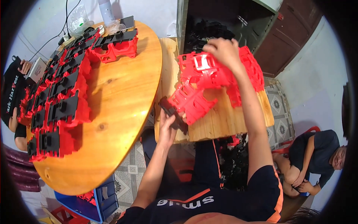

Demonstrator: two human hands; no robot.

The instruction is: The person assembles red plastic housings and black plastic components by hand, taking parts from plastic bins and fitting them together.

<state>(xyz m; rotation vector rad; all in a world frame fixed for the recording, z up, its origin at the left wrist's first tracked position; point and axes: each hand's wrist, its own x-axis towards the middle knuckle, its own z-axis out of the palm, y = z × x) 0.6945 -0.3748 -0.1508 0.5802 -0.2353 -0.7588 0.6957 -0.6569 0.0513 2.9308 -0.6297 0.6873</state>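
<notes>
My left hand (167, 128) is closed around a black plastic part (174, 114) at the near left edge of the small wooden table. Against that part rests a red plastic frame (192, 103), tilted; whether the two are joined I cannot tell. My right hand (223, 52) is over a cluster of red plastic frames (203, 71) at the far side of the small table. Its fingers are bent and blurred, so any hold is unclear. Just beyond it lies a heap of black plastic parts (209, 31) in a dark open cabinet.
A round wooden table (123, 93) at left bears rows of red frames with black tops (67, 84). Below it stands a blue crate (106, 198). More black parts (234, 164) lie under the small table (223, 123). One person (317, 160) sits at right; another (15, 86) is at far left.
</notes>
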